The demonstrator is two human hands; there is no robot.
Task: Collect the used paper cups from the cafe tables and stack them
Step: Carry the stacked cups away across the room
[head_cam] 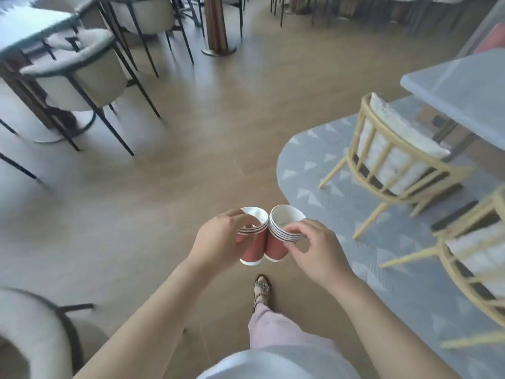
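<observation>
The person stands on the wooden floor (191,160), and both stacks of used paper cups are held in the air in front of them, resting on no desk. The left hand (218,242) has its fingers (240,217) curled round the banded rims of the left stack (252,248). The right hand (317,250) pinches the rims of the right stack (276,246) between thumb and fingertips. Both stacks are red-walled with white rims and bases. Their long axes run near upright, with the open mouths up and tipped away from the person and the bases pointing down toward the sandalled foot (262,287). The two stacks touch along their walls, bases close together and mouths splayed slightly apart. The right stack shows more nested rims than the left. They hang over bare wood just left of the rounded edge of a grey rug (314,165). On the rug stand a yellow-framed chair (390,157), a second one (470,258) nearer, and a pale-topped desk (459,88) beyond them. To the far left are a dark-legged cream chair (82,75) and another desk (27,28), with a wooden pillar (217,26) straight ahead. A cream chair back (30,329) sits close at lower left. A broad lane of open floor runs ahead between the rug edge and the dark chair legs.
</observation>
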